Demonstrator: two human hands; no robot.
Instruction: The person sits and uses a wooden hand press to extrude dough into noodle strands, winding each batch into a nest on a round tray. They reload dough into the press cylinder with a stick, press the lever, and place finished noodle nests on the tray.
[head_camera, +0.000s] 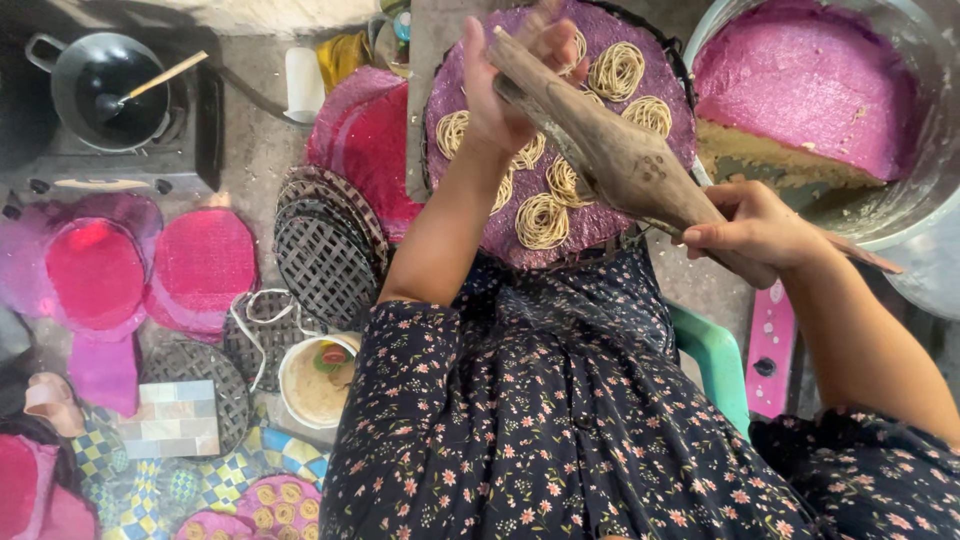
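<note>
My left hand (500, 80) grips the far end of a long brown wooden noodle press (620, 160). My right hand (750, 225) holds its near end. The press hangs tilted over a round woven tray lined with purple cloth (640, 25). Several coiled noodle nests (543, 220) lie on that tray. To the right, a large metal basin (905, 215) holds pale dough (770, 155) under a pink cloth (800, 80).
A stack of dark woven trays (325, 250) and pink cloths (205, 260) lie on the floor at left. A black pot with a ladle (110, 85) sits on a stove. A small white bowl (312, 380) stands near my lap. A green stool (715, 360) is under me.
</note>
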